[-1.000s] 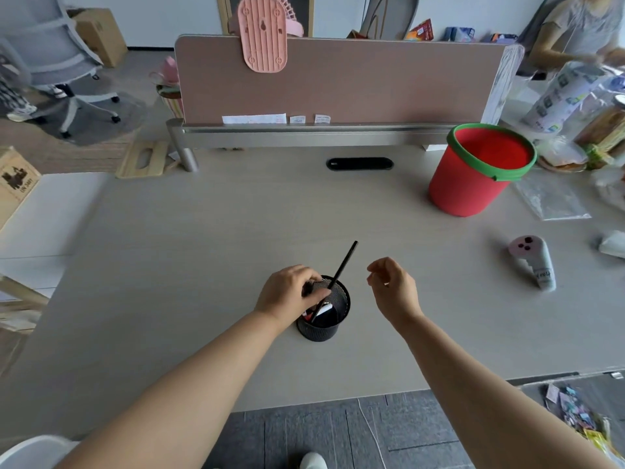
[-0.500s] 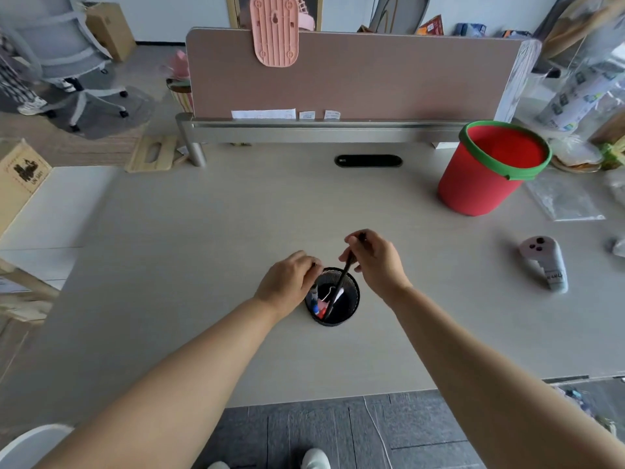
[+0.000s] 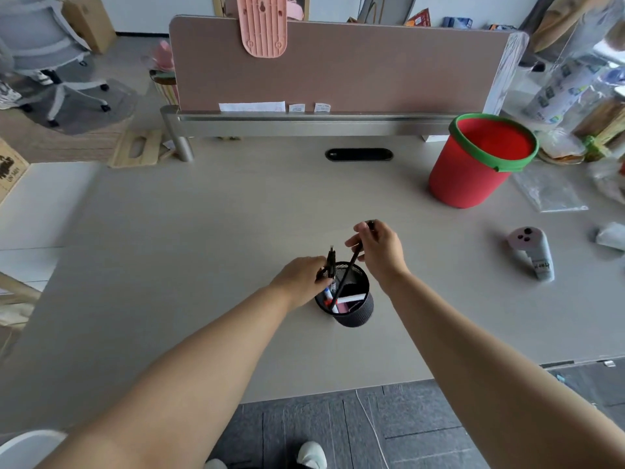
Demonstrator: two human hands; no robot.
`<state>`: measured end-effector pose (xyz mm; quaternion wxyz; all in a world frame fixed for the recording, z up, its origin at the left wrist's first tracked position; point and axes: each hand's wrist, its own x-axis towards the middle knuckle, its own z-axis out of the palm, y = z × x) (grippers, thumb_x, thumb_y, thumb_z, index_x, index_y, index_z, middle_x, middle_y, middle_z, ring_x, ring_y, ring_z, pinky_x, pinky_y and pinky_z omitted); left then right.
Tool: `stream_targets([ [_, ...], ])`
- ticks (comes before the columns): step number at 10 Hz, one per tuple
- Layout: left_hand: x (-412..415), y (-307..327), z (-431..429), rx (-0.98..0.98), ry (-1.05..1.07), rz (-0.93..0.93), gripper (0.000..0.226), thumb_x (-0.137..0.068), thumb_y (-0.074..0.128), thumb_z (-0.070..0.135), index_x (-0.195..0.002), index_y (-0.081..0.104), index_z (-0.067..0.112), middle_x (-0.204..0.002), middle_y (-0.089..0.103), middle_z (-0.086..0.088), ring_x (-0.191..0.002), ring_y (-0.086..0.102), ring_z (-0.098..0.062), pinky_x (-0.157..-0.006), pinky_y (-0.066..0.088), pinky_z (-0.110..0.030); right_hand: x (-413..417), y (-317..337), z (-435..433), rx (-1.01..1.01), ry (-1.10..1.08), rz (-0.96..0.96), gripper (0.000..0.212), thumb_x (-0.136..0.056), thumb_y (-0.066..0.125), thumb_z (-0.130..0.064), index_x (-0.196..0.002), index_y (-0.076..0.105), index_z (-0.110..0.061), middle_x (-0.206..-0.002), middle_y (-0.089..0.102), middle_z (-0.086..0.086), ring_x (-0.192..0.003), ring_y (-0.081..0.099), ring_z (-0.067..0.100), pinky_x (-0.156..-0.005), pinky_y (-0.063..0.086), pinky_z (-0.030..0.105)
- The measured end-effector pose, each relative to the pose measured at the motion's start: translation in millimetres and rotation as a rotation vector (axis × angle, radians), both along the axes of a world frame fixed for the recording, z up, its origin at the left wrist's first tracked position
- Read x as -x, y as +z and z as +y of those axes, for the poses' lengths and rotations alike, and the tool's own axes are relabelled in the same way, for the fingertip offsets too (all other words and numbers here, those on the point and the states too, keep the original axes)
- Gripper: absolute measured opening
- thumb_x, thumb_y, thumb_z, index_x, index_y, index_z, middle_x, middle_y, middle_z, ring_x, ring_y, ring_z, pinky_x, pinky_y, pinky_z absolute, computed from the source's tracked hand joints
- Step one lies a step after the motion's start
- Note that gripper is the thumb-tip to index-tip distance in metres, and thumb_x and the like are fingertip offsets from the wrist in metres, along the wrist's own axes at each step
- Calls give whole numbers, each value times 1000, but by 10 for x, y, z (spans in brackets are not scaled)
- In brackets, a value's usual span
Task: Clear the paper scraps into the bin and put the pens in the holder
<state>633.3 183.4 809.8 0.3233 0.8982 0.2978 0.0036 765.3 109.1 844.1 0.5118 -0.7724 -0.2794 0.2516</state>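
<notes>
At the pale desk [image 3: 203, 231], the left hand [image 3: 299, 279] is pinching a short black pen [image 3: 331, 262] upright over the left rim of the round black mesh holder [image 3: 358, 316] (markers [image 3: 351, 298] are lying inside). The right hand [image 3: 380, 248] is gripping, fingers curled, the top of a long thin black pen [image 3: 348, 270] whose lower end is sitting in the holder. The red plastic bin with a green rim [image 3: 463, 177] is standing well apart, far right.

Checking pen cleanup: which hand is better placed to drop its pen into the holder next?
Probably right. The long black pen in the right hand already reaches inside the holder; the left hand holds its short pen at the rim.
</notes>
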Motion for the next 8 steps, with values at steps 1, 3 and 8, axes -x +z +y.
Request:
stream_targets([
  [1, 0, 15, 40, -9, 27, -69, 21, -85, 58, 23, -103, 61, 11, -100, 62, -8, -92, 55, -24, -75, 40, -28, -40, -21, -10, -13, 0, 2, 19, -95, 41, -15, -81, 54, -18, -67, 65, -3, -65, 60, 12, -58, 46, 27],
  [3, 87, -48, 179, 10, 86, -70, 20, -81, 65, 21, -99, 63, 11, -96, 62, -9, -83, 54, -23, -73, 40, -26, -125, -70, -41, -81, -140, 147, 22, -95, 38, -13, -77, 49, -19, -68, 64, 2, -59, 54, 11, -54, 44, 25],
  [8, 227, 61, 179, -50, 156, -73, 17, -88, 52, 21, -97, 64, 13, -99, 63, -7, -87, 58, -24, -73, 42, -28, -25, -97, -341, 98, 142, -368, 2, -84, 62, -23, -83, 61, -22, -80, 66, -6, -70, 59, 11, -55, 38, 9],
])
